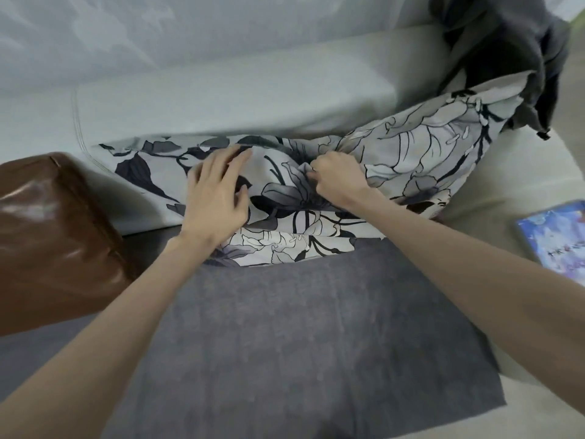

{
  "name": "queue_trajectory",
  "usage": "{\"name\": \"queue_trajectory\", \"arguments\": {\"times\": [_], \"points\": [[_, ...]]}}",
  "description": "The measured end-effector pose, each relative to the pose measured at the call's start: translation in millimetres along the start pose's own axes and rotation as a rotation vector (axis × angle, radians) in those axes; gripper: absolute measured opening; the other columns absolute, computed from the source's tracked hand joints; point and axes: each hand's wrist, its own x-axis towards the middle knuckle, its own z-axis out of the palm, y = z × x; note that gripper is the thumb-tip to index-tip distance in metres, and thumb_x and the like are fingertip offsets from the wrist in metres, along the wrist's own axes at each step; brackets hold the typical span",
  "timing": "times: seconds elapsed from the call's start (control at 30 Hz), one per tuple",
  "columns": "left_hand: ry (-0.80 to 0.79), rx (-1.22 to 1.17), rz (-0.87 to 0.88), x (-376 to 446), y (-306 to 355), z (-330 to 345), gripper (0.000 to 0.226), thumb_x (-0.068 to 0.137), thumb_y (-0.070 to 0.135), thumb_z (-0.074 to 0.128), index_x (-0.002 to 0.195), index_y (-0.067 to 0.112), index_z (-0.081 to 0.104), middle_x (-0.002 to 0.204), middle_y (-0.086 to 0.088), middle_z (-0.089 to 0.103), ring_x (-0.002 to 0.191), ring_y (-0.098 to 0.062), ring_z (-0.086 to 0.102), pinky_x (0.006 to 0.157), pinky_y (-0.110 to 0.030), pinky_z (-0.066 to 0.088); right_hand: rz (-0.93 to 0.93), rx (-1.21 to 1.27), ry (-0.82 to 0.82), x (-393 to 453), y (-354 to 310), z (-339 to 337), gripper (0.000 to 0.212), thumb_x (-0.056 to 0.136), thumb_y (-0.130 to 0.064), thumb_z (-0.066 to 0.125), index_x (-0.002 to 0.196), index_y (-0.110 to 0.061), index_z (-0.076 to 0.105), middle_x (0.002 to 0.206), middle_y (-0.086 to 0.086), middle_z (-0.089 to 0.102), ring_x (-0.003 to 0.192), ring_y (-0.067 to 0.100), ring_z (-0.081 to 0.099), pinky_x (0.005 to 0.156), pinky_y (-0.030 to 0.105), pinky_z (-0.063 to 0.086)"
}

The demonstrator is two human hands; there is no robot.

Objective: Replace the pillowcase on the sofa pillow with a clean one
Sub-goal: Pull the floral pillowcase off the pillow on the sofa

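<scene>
Nearest you lies a grey cloth on the sofa seat. Your left hand spreads flat on the floral pillowcase, your right hand pinches its fabric against the backrest; probably mid-change, fitting unfinished.

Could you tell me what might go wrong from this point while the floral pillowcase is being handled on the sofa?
The right hand pinches only a small fold of the floral pillowcase, so that grip could slip and the cloth bunch unevenly. The left hand lies flat on it and may pin it against a pull. The tablet nearby could get knocked.
</scene>
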Motion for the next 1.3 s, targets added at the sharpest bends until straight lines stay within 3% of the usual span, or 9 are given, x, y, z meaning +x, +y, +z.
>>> {"name": "queue_trajectory", "arguments": {"times": [0.13,0.27,0.37,0.53,0.67,0.83,1.0,1.13,1.3], "points": [[-0.132,0.125,0.077,-15.4,8.1,-0.9,0.061,0.089,0.043,0.040,0.146,0.021,0.035,0.149,-0.006,0.039,0.137,-0.025,0.034,0.112,-0.046,0.020,-0.003,0.123,0.055,-66.2,-17.3,4.2,0.009,0.082,-0.004,0.053,0.077,-0.003,0.061,0.083,0.010,0.063,0.090,0.031,0.055,0.059,0.034,0.034],[-0.314,0.206,0.133,-61.6,16.9,4.2,0.067,0.090,0.056,0.042,0.147,0.021,0.035,0.152,-0.007,0.036,0.141,-0.027,0.030,0.116,-0.050,0.017,0.000,0.189,0.094,-147.5,-30.0,12.0,0.015,0.082,-0.003,0.061,0.068,-0.004,0.061,0.073,0.006,0.058,0.079,0.029,0.056,0.049,0.036,0.044],[-0.391,0.176,0.197,-117.0,32.9,0.0,0.064,0.086,0.056,0.049,0.138,0.020,0.047,0.133,-0.007,0.053,0.126,-0.029,0.046,0.109,-0.049,0.029,-0.050,0.149,0.016,-219.8,-39.9,21.2,0.009,0.074,-0.002,0.068,0.069,-0.008,0.064,0.073,0.003,0.058,0.077,0.026,0.059,0.043,0.037,0.045],[-0.720,-0.014,0.403,-209.4,53.5,4.2,0.036,0.091,0.051,0.039,0.087,0.027,0.065,0.083,0.009,0.064,0.085,-0.015,0.058,0.073,-0.030,0.037,-0.113,0.057,-0.758,-316.6,-54.2,48.8,0.020,0.085,-0.014,0.050,0.092,-0.018,0.068,0.095,0.002,0.066,0.093,0.026,0.060,0.056,0.033,0.040],[-0.701,-0.204,0.099,-225.4,24.3,24.8,0.025,0.095,0.027,0.046,0.101,0.024,0.070,0.099,0.008,0.070,0.098,-0.014,0.061,0.087,-0.031,0.045,0.163,0.240,-0.660,-310.1,-39.0,65.8,0.021,0.088,-0.013,0.046,0.072,-0.022,0.056,0.077,0.002,0.062,0.078,0.028,0.062,0.064,0.033,0.048],[-0.789,-0.253,-0.370,-231.0,-5.8,63.3,0.044,0.091,0.014,0.046,0.134,0.022,0.051,0.138,0.004,0.050,0.121,-0.019,0.049,0.099,-0.034,0.038,0.315,0.370,-0.560,-250.6,-15.4,109.9,0.035,0.090,-0.004,0.042,0.115,-0.014,0.065,0.116,0.009,0.064,0.103,0.027,0.060,0.084,0.031,0.049],[-0.830,-0.151,-0.488,-225.5,-28.7,111.8,0.057,0.091,0.014,0.045,0.147,0.021,0.033,0.153,0.000,0.031,0.138,-0.023,0.032,0.106,-0.043,0.031,0.318,0.373,-0.518,-178.6,-9.4,156.4,0.043,0.083,0.002,0.041,0.121,-0.009,0.059,0.123,0.013,0.054,0.116,0.031,0.050,0.092,0.034,0.041],[-0.710,-0.186,-0.582,-197.1,-53.2,159.5,0.051,0.096,0.016,0.040,0.146,0.016,0.036,0.154,-0.003,0.032,0.141,-0.021,0.029,0.111,-0.041,0.029,0.204,0.373,-0.517,-110.4,-11.3,198.9,0.043,0.086,0.001,0.041,0.127,-0.006,0.055,0.127,0.017,0.052,0.122,0.033,0.046,0.104,0.041,0.037],[-0.720,-0.246,-0.554,-174.3,-81.6,219.2,0.042,0.096,0.018,0.037,0.136,0.015,0.049,0.142,-0.009,0.049,0.129,-0.029,0.044,0.107,-0.041,0.036,0.101,0.291,-0.638,-72.3,-11.2,265.8,0.040,0.092,-0.009,0.036,0.129,-0.009,0.051,0.127,0.016,0.051,0.119,0.035,0.049,0.097,0.042,0.039]]}}
